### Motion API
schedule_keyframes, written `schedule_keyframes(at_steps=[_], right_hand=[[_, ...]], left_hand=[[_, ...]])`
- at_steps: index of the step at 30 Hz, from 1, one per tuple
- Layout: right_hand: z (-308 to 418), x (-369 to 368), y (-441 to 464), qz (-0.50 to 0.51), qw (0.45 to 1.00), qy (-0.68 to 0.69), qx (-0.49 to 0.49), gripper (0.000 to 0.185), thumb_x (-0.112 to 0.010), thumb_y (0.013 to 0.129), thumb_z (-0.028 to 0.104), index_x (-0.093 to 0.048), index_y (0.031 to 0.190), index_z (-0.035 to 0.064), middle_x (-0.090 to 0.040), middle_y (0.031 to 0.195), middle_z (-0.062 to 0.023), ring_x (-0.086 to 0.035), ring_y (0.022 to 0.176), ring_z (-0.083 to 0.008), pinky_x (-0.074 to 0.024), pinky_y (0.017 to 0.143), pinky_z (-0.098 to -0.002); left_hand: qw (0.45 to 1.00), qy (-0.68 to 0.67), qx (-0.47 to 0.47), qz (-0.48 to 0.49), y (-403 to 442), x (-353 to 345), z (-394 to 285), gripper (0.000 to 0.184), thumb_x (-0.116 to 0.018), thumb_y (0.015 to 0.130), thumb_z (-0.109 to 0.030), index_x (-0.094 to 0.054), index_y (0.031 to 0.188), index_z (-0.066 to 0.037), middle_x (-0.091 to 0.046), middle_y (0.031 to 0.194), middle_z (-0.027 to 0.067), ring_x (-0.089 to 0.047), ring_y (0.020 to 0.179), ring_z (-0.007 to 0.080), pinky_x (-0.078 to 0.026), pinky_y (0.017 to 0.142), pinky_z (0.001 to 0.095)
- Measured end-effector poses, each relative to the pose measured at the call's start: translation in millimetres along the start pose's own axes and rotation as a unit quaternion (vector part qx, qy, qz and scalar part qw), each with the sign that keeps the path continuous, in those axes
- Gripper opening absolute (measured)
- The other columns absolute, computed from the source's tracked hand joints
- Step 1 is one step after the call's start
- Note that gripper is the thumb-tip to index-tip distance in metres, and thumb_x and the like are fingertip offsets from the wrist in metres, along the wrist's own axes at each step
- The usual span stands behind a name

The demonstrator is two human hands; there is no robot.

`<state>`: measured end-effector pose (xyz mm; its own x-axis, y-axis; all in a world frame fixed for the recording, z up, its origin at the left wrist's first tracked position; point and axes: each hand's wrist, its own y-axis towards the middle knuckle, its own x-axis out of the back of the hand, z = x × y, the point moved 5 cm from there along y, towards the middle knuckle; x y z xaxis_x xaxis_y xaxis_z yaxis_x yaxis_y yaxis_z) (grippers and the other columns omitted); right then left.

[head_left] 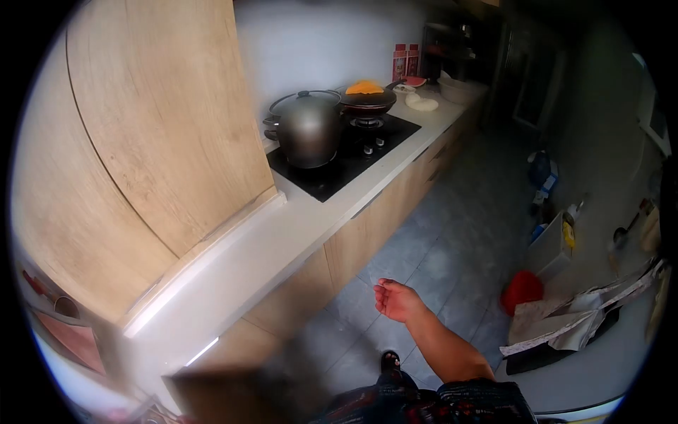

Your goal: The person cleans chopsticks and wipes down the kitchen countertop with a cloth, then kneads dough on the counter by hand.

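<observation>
My right hand (pixel 398 301) hangs over the grey tiled floor in the lower middle of the view, with its fingers loosely curled, slightly apart and nothing visible in them. It touches nothing, and the wooden cabinet fronts (pixel 353 244) under the counter are nearest to it. My left hand is out of view. On the black gas hob (pixel 357 152) stand a large lidded steel pot (pixel 305 134) and, behind it, a dark pan (pixel 367 106) with an orange cloth (pixel 364 87) on top.
The pale counter (pixel 265 247) runs along the left, below wooden cupboards (pixel 162 106). A white bowl (pixel 455 90) sits at its far end. Along the right stand a red bucket (pixel 522 292), a white bin (pixel 551 244) and papers or cardboard (pixel 565 325). Grey floor (pixel 452 247) lies between.
</observation>
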<state>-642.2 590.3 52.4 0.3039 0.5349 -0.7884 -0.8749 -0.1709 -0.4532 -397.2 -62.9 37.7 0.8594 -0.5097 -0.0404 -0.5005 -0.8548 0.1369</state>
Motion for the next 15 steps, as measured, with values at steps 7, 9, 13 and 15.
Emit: schedule_keyframes(at_steps=[7, 9, 13, 15], right_hand=[[174, 70, -27, -0.023, 0.995, 0.049, 0.087, 0.010, -0.062, 0.084, 0.010, -0.064, 0.093, 0.0117, -0.066, 0.088, -0.0056, -0.061, 0.076, -0.0184, -0.0497, 0.068, -0.0340], [212, 75, -26, -0.013, 0.993, 0.053, 0.106, 0.010, -0.062, 0.084, 0.009, -0.064, 0.093, 0.0115, -0.066, 0.088, -0.0055, -0.061, 0.076, -0.0185, -0.0501, 0.068, -0.0338], [255, 77, -7, 0.008, 0.992, 0.054, 0.114, 0.010, -0.061, 0.085, 0.008, -0.063, 0.094, 0.0115, -0.066, 0.089, -0.0058, -0.061, 0.077, -0.0189, -0.0509, 0.070, -0.0340], [272, 70, 11, 0.012, 0.993, 0.048, 0.111, 0.010, -0.060, 0.085, 0.008, -0.063, 0.095, 0.0116, -0.066, 0.089, -0.0059, -0.062, 0.077, -0.0188, -0.0511, 0.070, -0.0341]], left_hand=[[0.912, -0.069, 0.192, 0.355, -183, -397, -64, 0.018, -0.049, 0.097, -0.023, -0.051, 0.086, -0.009, -0.036, 0.048, -0.0040, -0.030, 0.035, 0.0054, -0.024, 0.031, 0.0229], [0.886, -0.013, 0.106, 0.450, -213, -455, -64, 0.017, -0.051, 0.096, -0.022, -0.051, 0.086, -0.008, -0.038, 0.049, -0.0035, -0.031, 0.035, 0.0057, -0.023, 0.031, 0.0225], [0.818, -0.034, 0.225, 0.529, -258, -530, -89, 0.017, -0.052, 0.095, -0.019, -0.053, 0.086, -0.005, -0.041, 0.050, -0.0031, -0.034, 0.036, 0.0058, -0.024, 0.033, 0.0219], [0.810, -0.014, 0.218, 0.544, -260, -561, -85, 0.016, -0.053, 0.094, -0.017, -0.053, 0.085, -0.004, -0.041, 0.050, -0.0030, -0.035, 0.037, 0.0059, -0.026, 0.034, 0.0218]])
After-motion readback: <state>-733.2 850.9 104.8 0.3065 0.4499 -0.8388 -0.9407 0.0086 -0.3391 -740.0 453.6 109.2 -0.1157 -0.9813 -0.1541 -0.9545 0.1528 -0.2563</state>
